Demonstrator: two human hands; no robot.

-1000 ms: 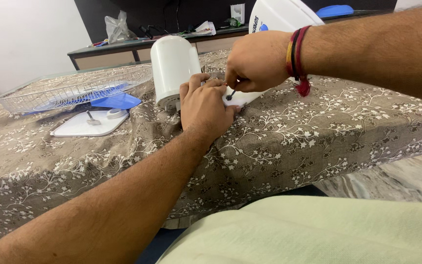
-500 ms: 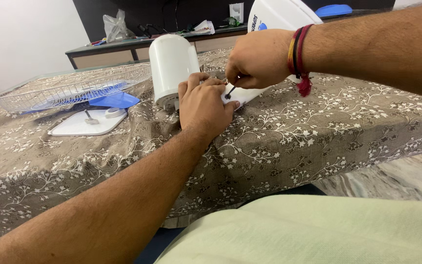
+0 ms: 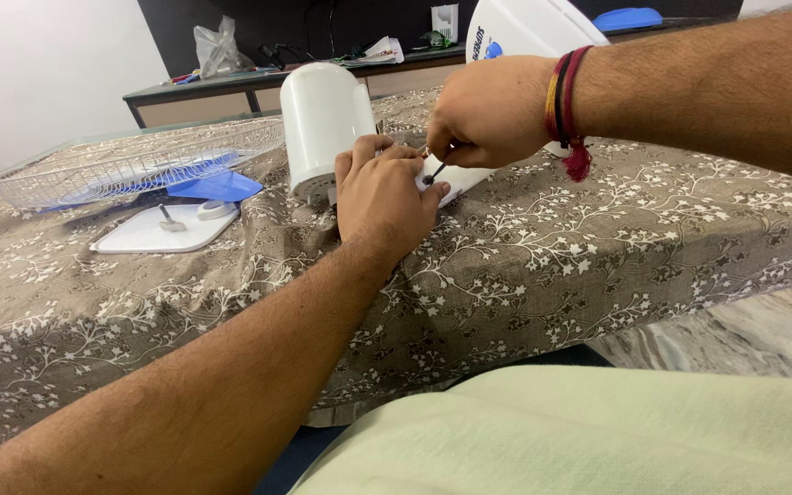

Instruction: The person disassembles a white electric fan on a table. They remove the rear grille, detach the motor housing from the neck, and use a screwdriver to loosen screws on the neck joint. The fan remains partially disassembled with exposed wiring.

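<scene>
Right now the right hand (image 3: 488,110) pinches a small dark screw (image 3: 434,171) between thumb and fingertips, its tip set into a white plastic plate (image 3: 456,179) that lies flat on the cloth-covered worktop (image 3: 598,238). The left hand (image 3: 385,197) lies palm down, fingers loosely spread and gripping nothing, pressing that plate just beside a white cylinder-shaped housing (image 3: 324,124). The screw looks tiny, hard and smooth, so it would likely slip or roll away if let go; it is best held near its head. The plate seems light and stiff, apt to slide on the cloth unless pinned at its flat edge. Farther left lie a wire guard (image 3: 121,165), a blue blade (image 3: 217,188) and a white tray (image 3: 153,234).
</scene>
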